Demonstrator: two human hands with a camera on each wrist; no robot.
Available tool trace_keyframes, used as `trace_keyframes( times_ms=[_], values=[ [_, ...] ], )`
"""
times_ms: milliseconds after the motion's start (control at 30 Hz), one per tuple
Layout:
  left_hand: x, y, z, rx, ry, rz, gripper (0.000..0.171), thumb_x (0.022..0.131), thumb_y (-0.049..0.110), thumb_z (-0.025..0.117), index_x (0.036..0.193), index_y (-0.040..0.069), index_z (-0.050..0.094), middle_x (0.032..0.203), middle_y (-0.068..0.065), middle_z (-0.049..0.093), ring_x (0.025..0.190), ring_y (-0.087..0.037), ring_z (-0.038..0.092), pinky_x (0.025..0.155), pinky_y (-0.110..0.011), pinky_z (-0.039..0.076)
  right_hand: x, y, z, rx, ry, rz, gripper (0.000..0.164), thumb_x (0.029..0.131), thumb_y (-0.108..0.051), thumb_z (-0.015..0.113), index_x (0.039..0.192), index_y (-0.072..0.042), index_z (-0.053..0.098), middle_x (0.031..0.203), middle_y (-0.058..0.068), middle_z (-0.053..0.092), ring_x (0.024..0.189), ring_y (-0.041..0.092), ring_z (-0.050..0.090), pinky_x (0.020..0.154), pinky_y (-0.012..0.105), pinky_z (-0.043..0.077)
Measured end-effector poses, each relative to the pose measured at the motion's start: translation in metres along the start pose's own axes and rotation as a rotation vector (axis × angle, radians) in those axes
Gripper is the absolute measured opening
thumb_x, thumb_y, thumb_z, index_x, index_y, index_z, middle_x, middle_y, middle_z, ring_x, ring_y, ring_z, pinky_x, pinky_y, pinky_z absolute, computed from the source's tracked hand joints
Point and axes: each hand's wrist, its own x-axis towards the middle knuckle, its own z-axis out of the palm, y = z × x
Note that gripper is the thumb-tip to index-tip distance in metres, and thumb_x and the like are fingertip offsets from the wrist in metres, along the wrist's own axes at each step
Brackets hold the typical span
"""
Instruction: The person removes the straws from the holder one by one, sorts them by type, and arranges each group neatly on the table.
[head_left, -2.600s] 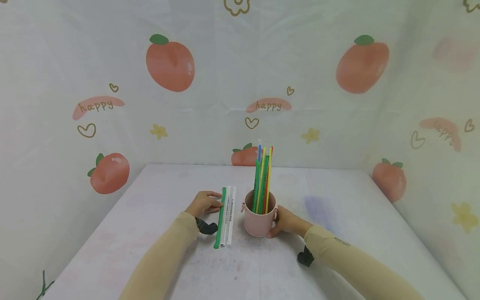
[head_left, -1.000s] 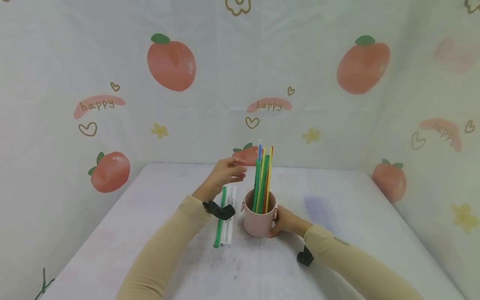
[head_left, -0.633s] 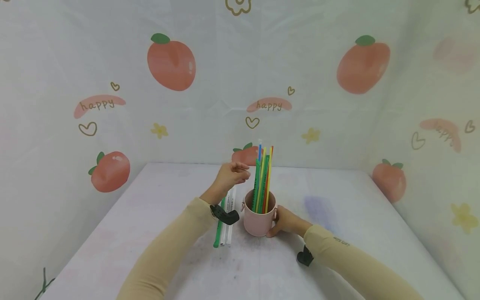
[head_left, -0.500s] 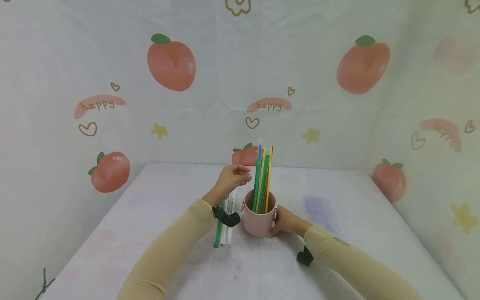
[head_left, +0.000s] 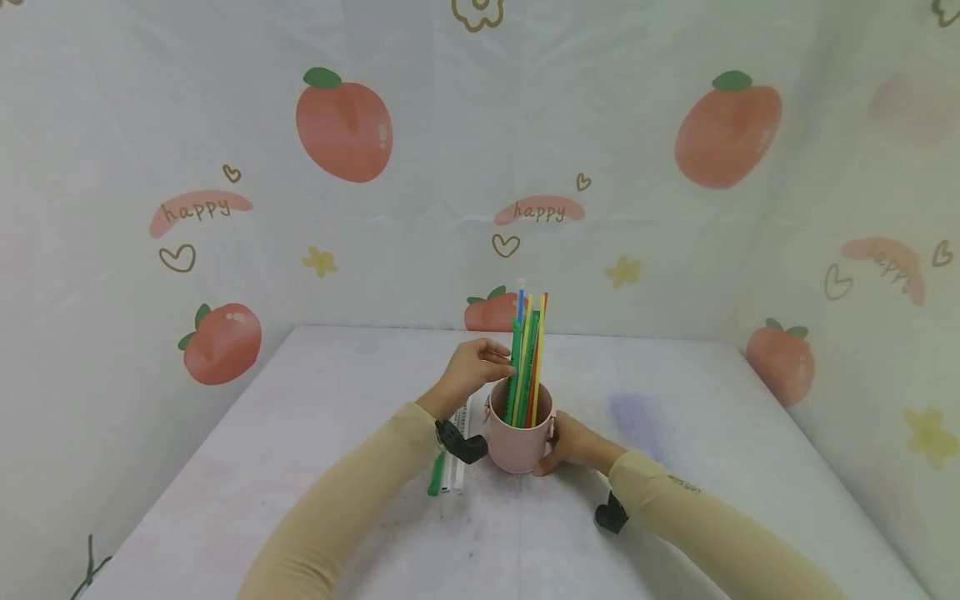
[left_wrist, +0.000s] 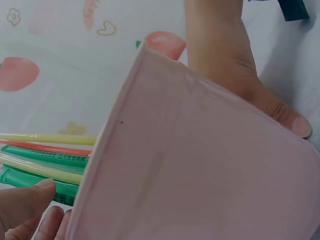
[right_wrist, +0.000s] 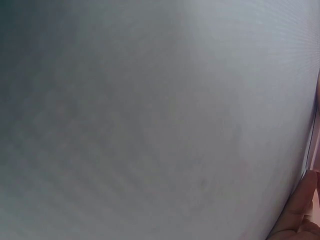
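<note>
A pink cup (head_left: 517, 454) with small side rings stands upright on the table in the head view. Several wrapped drinking straws (head_left: 535, 358), green, yellow, red and blue, lean inside it. My left hand (head_left: 467, 371) is at the left of these straws, above the cup's rim. In the left wrist view its thumb overlaps the green straw (left_wrist: 65, 192), and the fingers lie below, apart from the thumb. My right hand (head_left: 576, 442) holds the cup from the right, thumb low on the front; its other fingers are mostly hidden. Only fingers (right_wrist: 300, 200) show at the right wrist view's edge.
A green wrapped straw (head_left: 436, 475) and white wrapped straws (head_left: 453, 473) lie left of the cup, partly covered by the left wrist and its black camera (head_left: 462, 443). The pale table (head_left: 675, 533) meets a fruit-printed cloth (head_left: 420, 225) behind.
My left hand has left the straws on the table, risen, then moved right and slightly down to the straws in the cup. The right hand and cup have stayed still.
</note>
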Motion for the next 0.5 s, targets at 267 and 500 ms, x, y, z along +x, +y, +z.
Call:
trace_keyframes(
  times_ms=[267, 500],
  values=[
    [0.0018, -0.0055, 0.0025, 0.026, -0.006, -0.003, 0.029, 0.084, 0.01, 0.076, 0.109, 0.0, 0.066, 0.105, -0.016, 0.07, 0.099, -0.023, 0.065, 0.084, -0.033, 0.055, -0.0003, -0.0001, 0.0001, -0.007, 0.004, -0.003, 0.07, 0.06, -0.001, 0.091, 0.119, 0.002, 0.053, 0.123, 0.013, 0.06, 0.119, 0.028, 0.053, 0.109, 0.05, 0.039],
    [-0.0011, -0.0036, 0.0028, 0.047, -0.008, -0.004, 0.025, 0.084, 0.009, 0.075, 0.105, 0.001, 0.066, 0.1, -0.013, 0.071, 0.096, -0.02, 0.065, 0.08, -0.03, 0.055, 0.0002, -0.0003, 0.0, -0.007, -0.001, -0.01, 0.071, 0.06, -0.001, 0.091, 0.12, 0.002, 0.053, 0.125, 0.014, 0.06, 0.121, 0.029, 0.052, 0.11, 0.051, 0.037]
  ],
)
